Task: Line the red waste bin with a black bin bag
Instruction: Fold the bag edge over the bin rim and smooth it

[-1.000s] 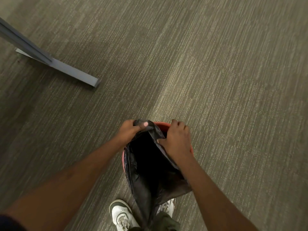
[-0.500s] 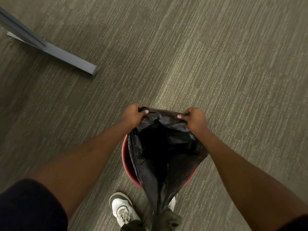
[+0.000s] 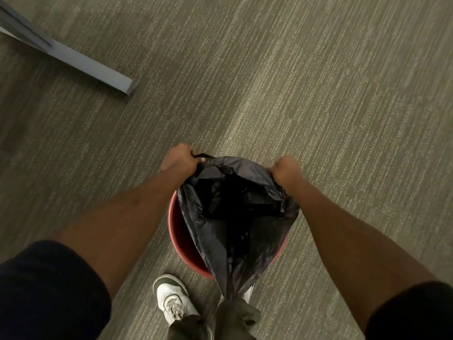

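A black bin bag hangs with its mouth spread wide, stretched between both fists. My left hand grips the bag's far left edge and my right hand grips its far right edge. Below and behind the bag stands the red waste bin on the carpet; only its left wall and a sliver of its right rim show. The bag's lower end tapers to a point near my legs, outside the bin's near rim. The bin's inside is hidden by the bag.
Grey-green carpet covers the floor all around. A grey metal furniture foot lies on the floor at the upper left. My white shoe stands just in front of the bin, with dark trouser legs beside it.
My right hand came out from the bag's mouth and took hold of its edge. Both hands then pulled apart, spreading the bag's mouth wide above the bin.
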Motion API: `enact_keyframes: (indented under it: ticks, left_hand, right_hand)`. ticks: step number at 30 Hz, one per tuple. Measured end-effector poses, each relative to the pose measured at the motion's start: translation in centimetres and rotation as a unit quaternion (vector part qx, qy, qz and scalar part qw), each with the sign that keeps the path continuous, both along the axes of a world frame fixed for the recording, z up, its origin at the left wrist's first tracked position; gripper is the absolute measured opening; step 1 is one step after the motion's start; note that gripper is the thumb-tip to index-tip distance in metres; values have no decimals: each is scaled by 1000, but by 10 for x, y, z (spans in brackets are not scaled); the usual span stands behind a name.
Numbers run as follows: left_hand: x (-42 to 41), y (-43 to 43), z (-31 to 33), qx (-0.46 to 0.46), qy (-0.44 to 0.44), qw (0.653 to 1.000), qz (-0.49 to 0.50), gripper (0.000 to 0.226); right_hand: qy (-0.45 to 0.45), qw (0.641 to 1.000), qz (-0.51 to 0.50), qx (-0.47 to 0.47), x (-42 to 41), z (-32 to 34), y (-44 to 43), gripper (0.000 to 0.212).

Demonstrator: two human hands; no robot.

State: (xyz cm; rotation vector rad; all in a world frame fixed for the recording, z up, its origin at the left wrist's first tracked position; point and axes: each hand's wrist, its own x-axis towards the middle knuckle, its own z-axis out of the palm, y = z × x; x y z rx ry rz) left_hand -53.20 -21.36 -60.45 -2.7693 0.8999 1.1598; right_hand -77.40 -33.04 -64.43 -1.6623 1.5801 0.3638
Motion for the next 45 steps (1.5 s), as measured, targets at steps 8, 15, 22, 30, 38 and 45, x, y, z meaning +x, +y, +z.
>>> enact_keyframes:
  ticks: [8, 15, 22, 30, 38, 45]
  left_hand:
    - [14, 19, -14, 26, 29, 999, 17, 36]
    - [0, 47, 10, 9, 38, 990, 133, 101]
    - [-62, 95, 38, -8, -22, 961, 277, 103]
    - [-110, 94, 28, 14, 31, 953, 300, 40]
    - [-80, 119, 26, -139, 86, 802, 575, 17]
    - [-52, 139, 34, -193, 212, 639, 713, 23]
  right_hand:
    - [-24, 979, -160, 124, -16, -9, 10, 25]
    - [-36, 983, -171, -56, -37, 39, 56, 58]
    - [-13, 915, -399, 61, -51, 73, 123, 89]
    - [-66, 887, -453, 69, -46, 82, 137, 18]
    - [-257, 668, -669, 201, -91, 69, 135, 19]
    - [-305, 613, -685, 247, -123, 56, 143, 29]
